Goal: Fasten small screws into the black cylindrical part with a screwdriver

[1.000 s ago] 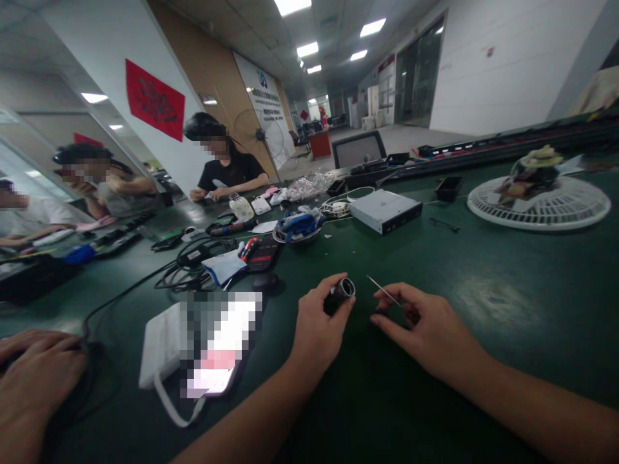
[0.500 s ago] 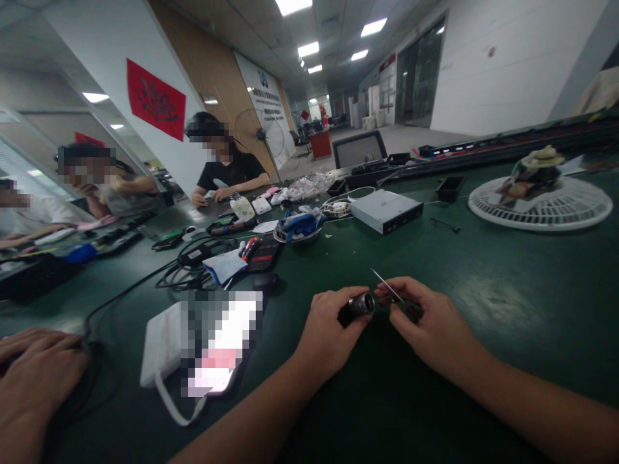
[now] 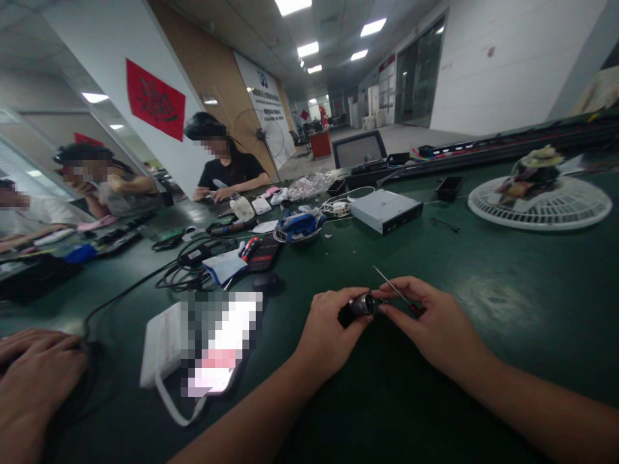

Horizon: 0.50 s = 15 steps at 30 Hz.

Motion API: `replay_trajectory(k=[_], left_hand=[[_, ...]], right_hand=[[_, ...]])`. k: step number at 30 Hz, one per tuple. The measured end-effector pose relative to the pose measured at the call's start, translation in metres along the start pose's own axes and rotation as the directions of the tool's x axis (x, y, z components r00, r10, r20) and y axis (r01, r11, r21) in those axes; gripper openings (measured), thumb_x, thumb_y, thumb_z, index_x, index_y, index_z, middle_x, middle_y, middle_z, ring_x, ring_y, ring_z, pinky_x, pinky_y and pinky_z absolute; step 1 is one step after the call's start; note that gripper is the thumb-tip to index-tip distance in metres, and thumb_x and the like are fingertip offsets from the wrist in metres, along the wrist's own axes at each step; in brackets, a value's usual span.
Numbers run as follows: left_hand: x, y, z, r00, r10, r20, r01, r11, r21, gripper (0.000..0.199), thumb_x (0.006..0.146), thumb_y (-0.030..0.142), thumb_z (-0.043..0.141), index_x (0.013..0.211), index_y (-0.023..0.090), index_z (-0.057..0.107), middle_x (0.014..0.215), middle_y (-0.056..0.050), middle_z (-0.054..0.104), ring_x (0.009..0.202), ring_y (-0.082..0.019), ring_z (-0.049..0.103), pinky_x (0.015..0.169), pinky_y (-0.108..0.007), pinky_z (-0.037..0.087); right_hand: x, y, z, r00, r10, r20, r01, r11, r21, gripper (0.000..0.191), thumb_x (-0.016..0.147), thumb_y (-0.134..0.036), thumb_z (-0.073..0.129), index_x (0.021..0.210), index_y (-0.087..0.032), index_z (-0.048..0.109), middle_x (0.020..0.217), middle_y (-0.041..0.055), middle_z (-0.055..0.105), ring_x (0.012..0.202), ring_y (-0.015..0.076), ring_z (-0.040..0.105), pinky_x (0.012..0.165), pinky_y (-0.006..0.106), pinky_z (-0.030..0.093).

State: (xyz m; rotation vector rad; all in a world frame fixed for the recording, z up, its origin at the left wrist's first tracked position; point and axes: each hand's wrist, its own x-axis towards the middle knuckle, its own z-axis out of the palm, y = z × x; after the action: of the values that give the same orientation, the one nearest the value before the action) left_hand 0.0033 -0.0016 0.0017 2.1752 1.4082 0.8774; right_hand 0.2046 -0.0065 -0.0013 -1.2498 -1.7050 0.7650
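**Two hands meet over a small metal cylinder at the green bench**

The person's left hand (image 3: 329, 328) is clenched around a short dark metal cylinder (image 3: 362, 305), holding it just above the dark green bench mat (image 3: 396, 399). The right hand (image 3: 435, 322) pinches a thin steel needle (image 3: 393, 288), its fingers just beside the cylinder's end. A black computer mouse (image 3: 265, 281) lies off to the left; a flat silver drive casing (image 3: 385, 211) sits farther along the bench.
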Motion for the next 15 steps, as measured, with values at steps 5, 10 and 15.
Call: replay_trajectory(k=[5, 10, 15], left_hand=[[0.0002, 0.0016, -0.0008, 1.0, 0.003, 0.027, -0.003, 1.0, 0.01, 0.036, 0.08, 0.023, 0.076, 0.114, 0.033, 0.069, 0.11, 0.001, 0.074, 0.102, -0.024, 0.065, 0.094, -0.045, 0.045], [-0.001, 0.0032, -0.0018, 0.999, 0.028, 0.031, -0.028, 1.0, 0.005, 0.039, 0.078, 0.021, 0.078, 0.113, 0.034, 0.069, 0.107, 0.002, 0.074, 0.101, -0.023, 0.064, 0.093, -0.042, 0.044], [-0.0016, 0.0048, -0.0024, 0.998, 0.042, 0.05, -0.042, 0.999, -0.009, 0.038, 0.078, 0.021, 0.079, 0.112, 0.033, 0.07, 0.107, 0.002, 0.075, 0.099, -0.023, 0.064, 0.091, -0.041, 0.043]], right_hand=[[-0.0013, -0.0004, 0.0009, 0.999, -0.005, -0.034, 0.006, 0.999, 0.043, 0.028, 0.083, -0.026, 0.068, 0.111, -0.024, 0.067, 0.105, 0.0061, 0.075, 0.093, 0.023, 0.072, 0.077, 0.037, 0.057], [-0.0018, -0.002, 0.001, 0.999, 0.015, -0.047, -0.014, 1.0, 0.012, 0.025, 0.082, -0.03, 0.071, 0.106, -0.024, 0.068, 0.099, 0.0051, 0.077, 0.085, 0.0226, 0.071, 0.073, 0.037, 0.055], [-0.0016, -0.0023, 0.0015, 1.0, 0.006, -0.011, -0.006, 1.0, 0.001, 0.02, 0.083, -0.029, 0.07, 0.103, -0.025, 0.07, 0.099, 0.0034, 0.075, 0.089, 0.0217, 0.07, 0.07, 0.033, 0.054]])
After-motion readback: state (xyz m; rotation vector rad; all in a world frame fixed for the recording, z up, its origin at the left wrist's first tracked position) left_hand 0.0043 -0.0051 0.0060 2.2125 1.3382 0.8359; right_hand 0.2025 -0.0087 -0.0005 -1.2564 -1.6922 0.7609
